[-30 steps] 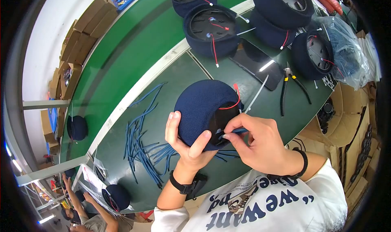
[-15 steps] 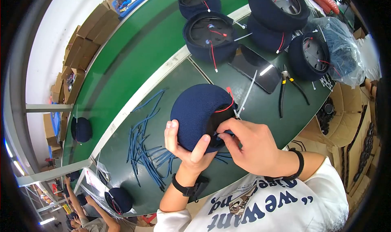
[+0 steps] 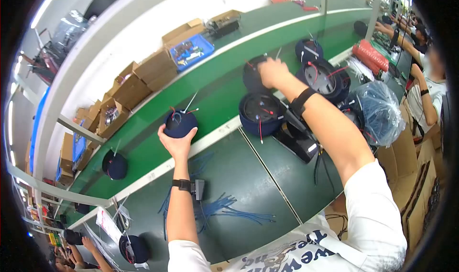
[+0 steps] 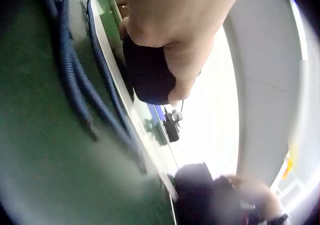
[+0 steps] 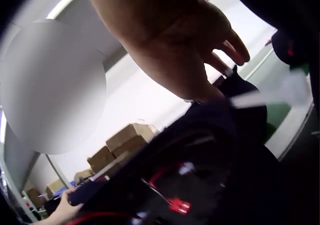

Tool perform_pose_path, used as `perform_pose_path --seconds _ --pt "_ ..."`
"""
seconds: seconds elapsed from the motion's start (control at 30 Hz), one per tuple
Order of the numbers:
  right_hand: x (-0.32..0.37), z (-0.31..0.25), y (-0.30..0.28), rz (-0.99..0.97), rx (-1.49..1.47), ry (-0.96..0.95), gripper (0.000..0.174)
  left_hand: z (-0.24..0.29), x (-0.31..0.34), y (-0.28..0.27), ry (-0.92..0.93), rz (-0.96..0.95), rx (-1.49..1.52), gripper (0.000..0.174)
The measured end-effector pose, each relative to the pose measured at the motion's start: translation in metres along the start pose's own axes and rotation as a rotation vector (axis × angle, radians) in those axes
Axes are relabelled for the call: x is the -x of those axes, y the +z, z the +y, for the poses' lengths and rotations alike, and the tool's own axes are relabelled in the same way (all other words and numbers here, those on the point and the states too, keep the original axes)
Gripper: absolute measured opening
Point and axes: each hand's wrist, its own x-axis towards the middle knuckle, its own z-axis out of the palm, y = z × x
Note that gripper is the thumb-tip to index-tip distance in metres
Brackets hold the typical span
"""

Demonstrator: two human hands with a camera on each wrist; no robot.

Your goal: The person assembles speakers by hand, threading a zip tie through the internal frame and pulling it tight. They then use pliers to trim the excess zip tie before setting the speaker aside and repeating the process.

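Note:
My left hand (image 3: 177, 144) grips the near side of a navy fabric-covered round piece (image 3: 180, 134) on the green belt, thumb and fingers spread around it; a white tie and red wires stick out on top. In the left wrist view, the left hand (image 4: 172, 40) holds that dark piece (image 4: 147, 75). Farther right, my right hand (image 3: 275, 74) has its fingers at the rim of another navy piece (image 3: 252, 77). The right wrist view shows the right hand (image 5: 170, 45) reaching down behind a near piece with a red connector (image 5: 179, 205); its thumb tip is hidden.
More navy pieces (image 3: 260, 126) stand at the right beside a phone (image 3: 296, 143), pliers (image 3: 319, 169) and a plastic bag (image 3: 382, 114). Blue cords (image 3: 224, 207) lie on the dark green table (image 3: 258, 186). Boxes (image 3: 155, 71) and a blue tray (image 3: 191, 52) line the belt's far side.
The view has swung toward the belt. The piece held over the table is now on the belt under my left hand; my right hand has left it and reached to another piece.

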Motion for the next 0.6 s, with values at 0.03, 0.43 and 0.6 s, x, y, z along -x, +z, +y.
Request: perform_pose_path --seconds 0.03,0.43,0.6 --pt "-0.005 0.001 0.011 -0.012 0.042 0.024 0.036 -0.007 -0.006 0.006 -0.054 0.037 0.037 0.113" --pt "0.059 -0.057 -0.031 0.517 0.019 -0.319 0.028 0.136 0.035 -0.056 0.052 -0.398 0.540 0.028" --pt "0.215 -0.105 -0.059 0.652 -0.069 -0.604 0.019 0.185 0.054 -0.089 0.116 -0.393 0.209 0.045"
